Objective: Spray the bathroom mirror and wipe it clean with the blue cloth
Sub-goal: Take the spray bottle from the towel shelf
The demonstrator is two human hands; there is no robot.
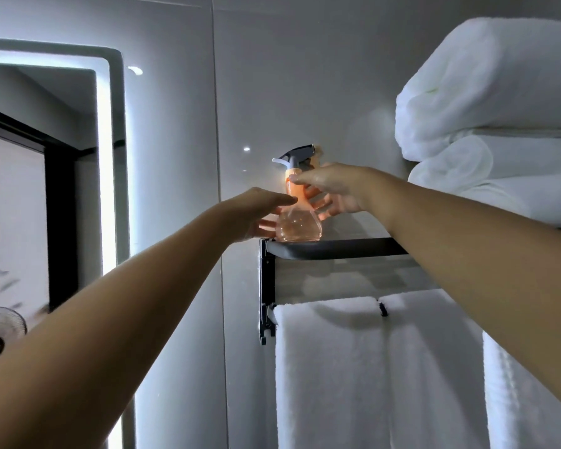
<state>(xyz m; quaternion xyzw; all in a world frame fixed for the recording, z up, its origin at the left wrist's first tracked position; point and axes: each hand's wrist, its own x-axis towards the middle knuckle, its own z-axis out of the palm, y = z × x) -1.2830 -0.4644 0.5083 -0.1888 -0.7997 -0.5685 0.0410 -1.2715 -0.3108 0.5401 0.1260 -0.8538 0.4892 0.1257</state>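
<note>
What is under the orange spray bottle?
The spray bottle stands on the left end of a dark towel rack shelf. White towels hang lower down. The right arm covers the shelf's far end.

Mirror (39, 189) cut off left; towels (486, 102) cut off right.

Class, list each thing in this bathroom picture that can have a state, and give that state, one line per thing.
Spray bottle: upright on the shelf, hands at both sides.
Left hand: open, fingers at the bottle's base.
Right hand: open, around the neck.
Mirror: edge light on.
Shelf: carries bottle and rolled towels.
Hanging towel: draped.
</note>
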